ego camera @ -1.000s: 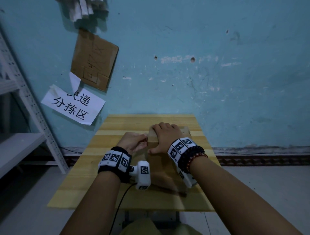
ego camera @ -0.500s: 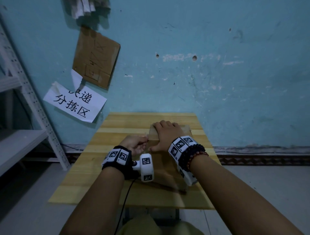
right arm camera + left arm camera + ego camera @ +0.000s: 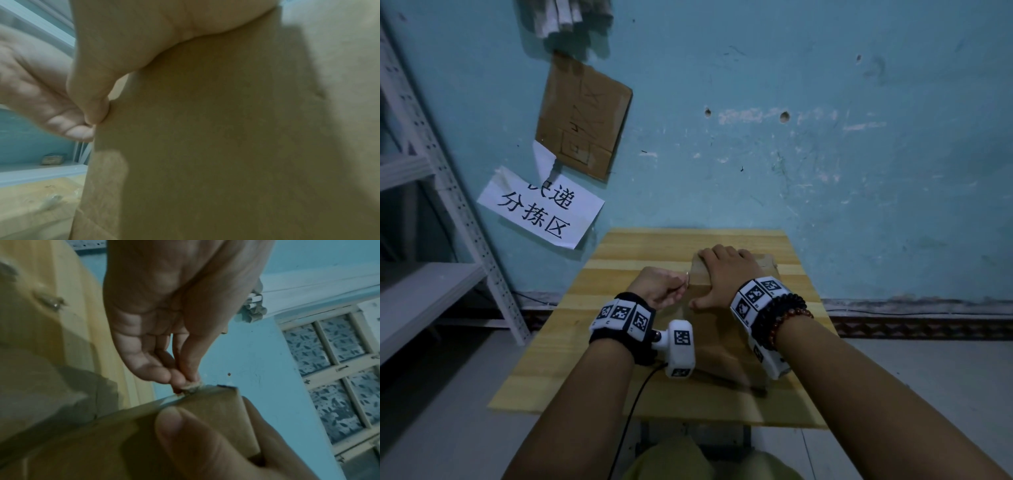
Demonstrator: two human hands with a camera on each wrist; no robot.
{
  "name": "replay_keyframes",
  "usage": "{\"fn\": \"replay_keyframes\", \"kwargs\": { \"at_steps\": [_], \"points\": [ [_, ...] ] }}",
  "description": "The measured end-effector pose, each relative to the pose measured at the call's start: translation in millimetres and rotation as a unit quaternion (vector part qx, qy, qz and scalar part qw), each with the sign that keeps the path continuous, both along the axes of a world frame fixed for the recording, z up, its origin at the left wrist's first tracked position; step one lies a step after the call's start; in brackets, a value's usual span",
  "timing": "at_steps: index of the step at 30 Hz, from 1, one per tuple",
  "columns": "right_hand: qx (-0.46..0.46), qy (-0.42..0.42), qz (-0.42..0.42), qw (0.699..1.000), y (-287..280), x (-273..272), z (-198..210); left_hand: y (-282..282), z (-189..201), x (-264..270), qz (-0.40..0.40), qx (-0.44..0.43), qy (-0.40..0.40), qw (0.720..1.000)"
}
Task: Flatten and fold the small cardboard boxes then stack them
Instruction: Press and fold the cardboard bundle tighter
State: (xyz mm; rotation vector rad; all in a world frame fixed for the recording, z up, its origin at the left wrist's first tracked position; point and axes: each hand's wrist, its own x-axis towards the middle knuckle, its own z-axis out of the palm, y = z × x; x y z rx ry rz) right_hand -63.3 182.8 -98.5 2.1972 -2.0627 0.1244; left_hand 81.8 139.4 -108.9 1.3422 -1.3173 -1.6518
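cardboard box [image 3: 736,274] lies on the tabletop [image 3: 654,250], toward the far right part, under the right hand [image 3: 722,274]. right grip: palm flat and pressing down on the box top, fingers straight over the far edge, thumb [image 3: 185,426] against the near side. left hand [image 3: 661,286] sits just beside the box's left edge; its grip pinches a small strip at that edge [image 3: 191,386], tape or a torn flap end, cannot tell which.

change over the last second: left wrist has drawn slightly toward the body while the right hand stayed planted. judgement: the strip is being peeled off the seam, so the box is not yet opened or flattened. no finished stack is in view. early in the task.

a paper sign [image 3: 541,209] and a cardboard sheet [image 3: 583,116] hang on the blue wall.
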Motion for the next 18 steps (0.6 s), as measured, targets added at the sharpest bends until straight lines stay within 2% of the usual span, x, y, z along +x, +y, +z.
{"fn": "replay_keyframes", "kwargs": {
  "at_steps": [4,10,14,18],
  "points": [
    [0.005,0.0,-0.003,1.0,1.0,0.4,1.5,0.4,-3.2,-3.6,0.003,0.03,0.001,1.0],
    [-0.001,0.003,-0.003,1.0,0.7,1.1,0.8,-0.4,4.9,-6.9,-0.027,-0.026,-0.074,0.997],
    [-0.002,0.004,-0.003,1.0,0.4,1.5,0.5,0.4,8.8,-8.9,-0.037,-0.033,-0.074,0.996],
    [-0.003,0.005,-0.003,1.0,1.1,1.2,0.7,1.7,14.3,-12.3,-0.039,-0.072,-0.116,0.99]
  ]
}}
